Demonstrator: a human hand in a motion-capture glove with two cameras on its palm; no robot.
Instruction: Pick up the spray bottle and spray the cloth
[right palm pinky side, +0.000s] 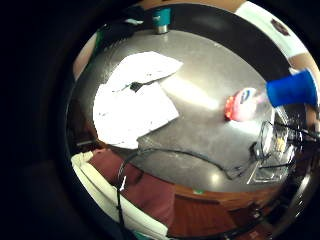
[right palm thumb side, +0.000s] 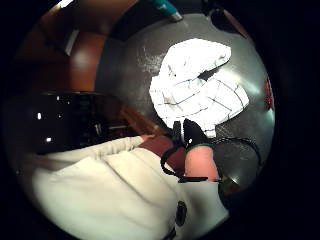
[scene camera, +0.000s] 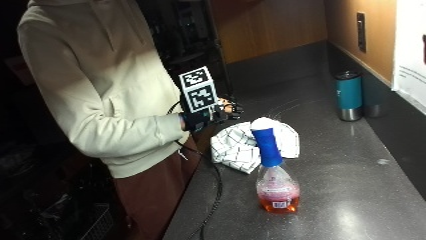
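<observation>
cloth (scene camera: 249, 145) near counter edge, spray bottle (scene camera: 275, 177) beside

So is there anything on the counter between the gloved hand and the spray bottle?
Nothing visible blocks it. The hand hovers at the counter's edge above the cloth, and the spray bottle stands upright just past the cloth. The teal tumbler is off near the wall.

You see a dark speckled countertop (scene camera: 346, 200) bearing a white checked cloth (scene camera: 233, 147), a spray bottle (scene camera: 276, 185) and a teal tumbler (scene camera: 348, 96)
</observation>
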